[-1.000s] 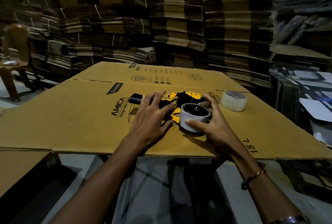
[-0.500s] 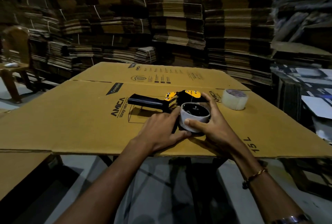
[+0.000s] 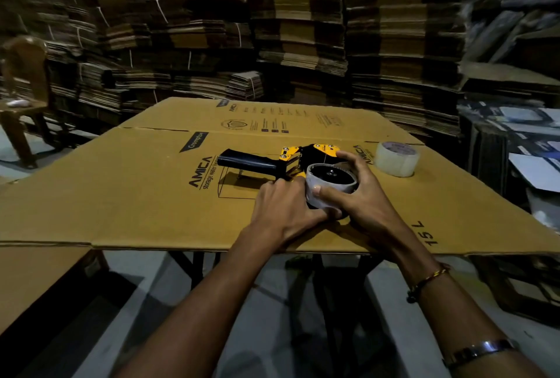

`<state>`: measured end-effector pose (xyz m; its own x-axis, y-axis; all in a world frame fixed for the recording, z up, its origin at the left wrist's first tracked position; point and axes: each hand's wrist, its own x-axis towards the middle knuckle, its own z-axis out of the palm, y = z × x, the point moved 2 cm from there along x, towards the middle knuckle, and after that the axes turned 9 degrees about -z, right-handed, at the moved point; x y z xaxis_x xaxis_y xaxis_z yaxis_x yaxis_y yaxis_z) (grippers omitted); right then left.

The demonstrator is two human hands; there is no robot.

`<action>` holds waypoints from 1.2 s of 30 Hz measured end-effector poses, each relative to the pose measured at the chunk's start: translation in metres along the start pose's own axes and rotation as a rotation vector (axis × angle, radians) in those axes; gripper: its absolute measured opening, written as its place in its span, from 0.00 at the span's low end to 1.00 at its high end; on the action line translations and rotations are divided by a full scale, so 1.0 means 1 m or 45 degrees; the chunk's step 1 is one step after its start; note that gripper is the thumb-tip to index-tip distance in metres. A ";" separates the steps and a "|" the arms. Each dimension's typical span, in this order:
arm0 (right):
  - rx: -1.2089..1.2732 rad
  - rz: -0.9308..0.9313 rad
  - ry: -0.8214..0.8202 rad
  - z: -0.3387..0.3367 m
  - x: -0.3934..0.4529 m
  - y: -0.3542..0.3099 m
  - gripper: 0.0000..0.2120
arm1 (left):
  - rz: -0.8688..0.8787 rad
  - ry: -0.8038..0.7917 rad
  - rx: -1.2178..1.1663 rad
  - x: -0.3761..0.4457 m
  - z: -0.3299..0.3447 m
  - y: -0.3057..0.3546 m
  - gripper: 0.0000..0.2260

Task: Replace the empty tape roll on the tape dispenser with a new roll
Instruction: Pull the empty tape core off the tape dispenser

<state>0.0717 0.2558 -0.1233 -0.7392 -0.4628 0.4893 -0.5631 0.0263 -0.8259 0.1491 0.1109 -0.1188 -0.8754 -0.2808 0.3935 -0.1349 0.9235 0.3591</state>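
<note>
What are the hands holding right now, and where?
Right hand grips the roll on the tape dispenser by its rim; left hand presses beside it.

Surface: flattened cardboard sheet (image 3: pixel 127 195) printed AMICA, spanning mid-frame.
Centre: black-and-yellow tape dispenser (image 3: pixel 272 164) lying on it, handle pointing left.
Right of centre: clear tape roll (image 3: pixel 397 159) flat on my cardboard, apart from the dispenser.

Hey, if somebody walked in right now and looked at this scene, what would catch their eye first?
Probably the yellow and black tape dispenser lying on the flattened brown cardboard box, with both hands at its wheel: the right hand wrapped around the empty grey tape core, the left hand pressed beside it. Next, the fresh clear tape roll sitting apart at the right, and stacked cardboard sheets behind.
</note>
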 end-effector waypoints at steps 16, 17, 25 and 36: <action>-0.199 0.006 -0.109 0.010 0.013 0.004 0.51 | -0.114 -0.018 0.102 0.002 -0.004 -0.001 0.32; -0.210 -0.001 -0.100 0.010 0.013 0.004 0.50 | -0.121 -0.023 0.103 0.002 -0.003 -0.001 0.33; -0.119 0.008 -0.047 0.003 0.009 0.007 0.45 | -0.111 -0.070 0.006 0.002 0.008 -0.001 0.36; -0.147 -0.065 -0.028 0.009 0.011 0.005 0.42 | -0.163 -0.069 -0.034 0.000 0.005 -0.003 0.38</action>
<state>0.0645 0.2433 -0.1242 -0.7011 -0.4853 0.5225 -0.6395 0.1038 -0.7617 0.1475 0.1090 -0.1240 -0.8756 -0.3808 0.2972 -0.2352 0.8735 0.4262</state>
